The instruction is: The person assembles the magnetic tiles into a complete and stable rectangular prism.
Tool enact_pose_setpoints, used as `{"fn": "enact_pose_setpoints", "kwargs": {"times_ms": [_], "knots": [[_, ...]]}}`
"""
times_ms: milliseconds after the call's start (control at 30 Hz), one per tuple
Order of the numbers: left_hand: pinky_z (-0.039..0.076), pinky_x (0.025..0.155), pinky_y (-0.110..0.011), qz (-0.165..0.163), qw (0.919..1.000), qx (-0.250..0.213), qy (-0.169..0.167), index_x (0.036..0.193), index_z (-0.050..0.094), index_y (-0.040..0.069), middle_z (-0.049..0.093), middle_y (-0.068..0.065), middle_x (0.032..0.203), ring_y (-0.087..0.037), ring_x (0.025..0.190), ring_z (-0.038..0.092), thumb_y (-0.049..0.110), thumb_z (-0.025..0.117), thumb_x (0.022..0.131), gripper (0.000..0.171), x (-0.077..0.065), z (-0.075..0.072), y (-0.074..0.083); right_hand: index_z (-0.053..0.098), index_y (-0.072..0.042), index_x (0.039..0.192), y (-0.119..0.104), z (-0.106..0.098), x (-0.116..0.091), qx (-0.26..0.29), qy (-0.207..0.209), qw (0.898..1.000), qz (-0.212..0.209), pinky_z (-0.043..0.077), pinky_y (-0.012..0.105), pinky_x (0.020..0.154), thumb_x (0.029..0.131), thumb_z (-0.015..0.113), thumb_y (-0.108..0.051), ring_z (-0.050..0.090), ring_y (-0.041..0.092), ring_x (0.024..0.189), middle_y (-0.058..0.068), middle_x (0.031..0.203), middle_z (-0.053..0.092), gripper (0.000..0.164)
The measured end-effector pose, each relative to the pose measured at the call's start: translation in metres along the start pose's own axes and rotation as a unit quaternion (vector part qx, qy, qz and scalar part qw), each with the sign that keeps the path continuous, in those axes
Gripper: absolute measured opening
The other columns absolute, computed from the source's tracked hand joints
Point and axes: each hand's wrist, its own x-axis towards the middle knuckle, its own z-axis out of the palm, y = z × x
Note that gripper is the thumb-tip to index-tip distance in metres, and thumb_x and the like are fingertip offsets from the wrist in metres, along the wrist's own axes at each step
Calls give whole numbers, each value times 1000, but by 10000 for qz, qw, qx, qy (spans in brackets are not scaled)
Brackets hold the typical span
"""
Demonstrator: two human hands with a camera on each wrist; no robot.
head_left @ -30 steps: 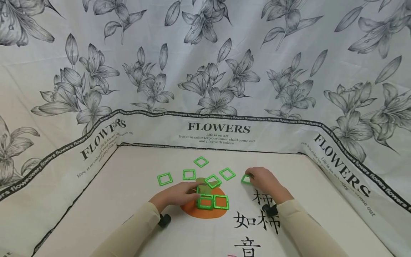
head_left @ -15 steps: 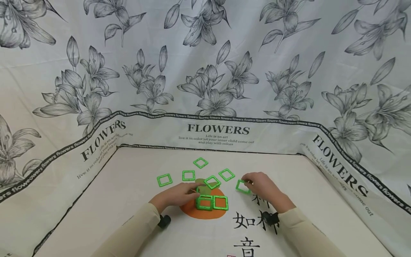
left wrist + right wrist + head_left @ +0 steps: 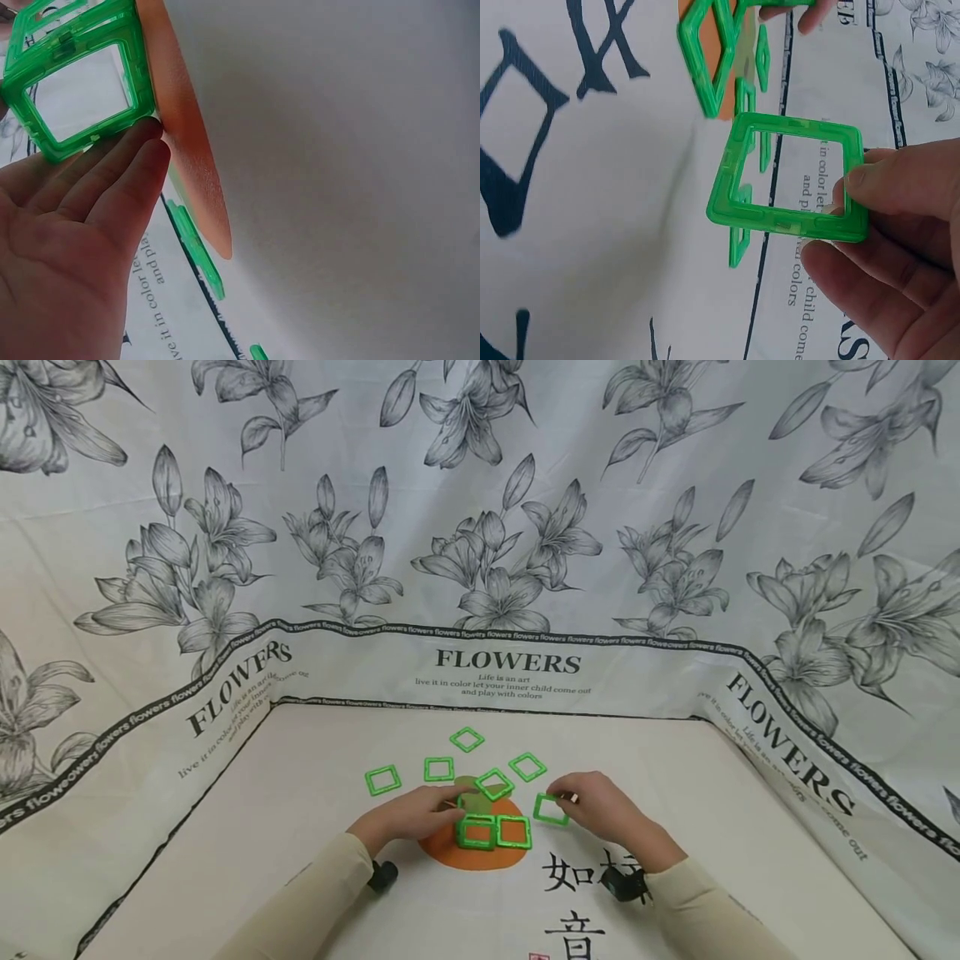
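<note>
My right hand (image 3: 600, 806) pinches one green square magnetic tile (image 3: 780, 222) by its edge, thumb on one face and fingertips at the other. In the right wrist view the tile is an open frame, tilted above the white cloth. My left hand (image 3: 408, 814) holds a small group of joined green tiles (image 3: 139, 75), some upright, over the orange fruit print (image 3: 472, 860). Its fingers stretch along the tiles' far side, with the thumb at the near edge. Another green square (image 3: 513, 846) lies flat against the right of that group.
Several loose green tiles lie beyond the hands, among them a left one (image 3: 382, 790), a far one (image 3: 467, 729) and one over the green leaf print (image 3: 493, 797). Black written characters (image 3: 573, 872) mark the cloth at front right. A flowered curtain (image 3: 510, 668) encloses the back and sides.
My right hand has brought its tile leftward and nearer, toward the joined tiles. The left hand keeps its place on the group.
</note>
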Motion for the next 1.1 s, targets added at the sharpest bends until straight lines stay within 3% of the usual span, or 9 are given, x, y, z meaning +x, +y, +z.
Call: {"fn": "enact_pose_setpoints", "kwargs": {"times_ms": [300, 533, 867, 1100], "knots": [[43, 107, -44, -18, 10000, 5, -24, 147, 42, 25, 55, 1, 139, -18, 127, 51, 42, 47, 99, 51, -2, -1, 1, 73, -14, 100, -11, 4, -5, 148, 54, 9990, -419, 54, 23, 70, 88, 68, -9, 63, 3, 81, -6, 95, 72, 14], [42, 107, -44, -14, 10000, -11, -18, 147, 42, 29, 54, 3, 141, -15, 125, 51, 41, 47, 99, 49, -2, -2, 2, 72, -14, 100, -13, 9, -8, 456, 24, 9968, -662, 53, 22, 69, 90, 66, -9, 61, 2, 82, -6, 96, 70, 13], [42, 107, -45, 13, 10000, -22, -9, 148, 42, 26, 56, 1, 138, -18, 127, 52, 39, 47, 100, 50, -3, -2, 3, 71, -19, 101, -19, 14, -11, 879, -121, 9931, -765, 53, 20, 69, 92, 64, -12, 60, -1, 82, -7, 96, 70, 13], [41, 108, -46, 31, 10000, -28, -34, 147, 42, 27, 55, -1, 140, -19, 128, 51, 39, 46, 100, 49, -3, -3, 4, 72, -15, 101, -21, 19, -12, 1180, -266, 9901, -713, 53, 21, 70, 91, 64, -14, 60, 1, 83, -4, 95, 70, 12]]}}
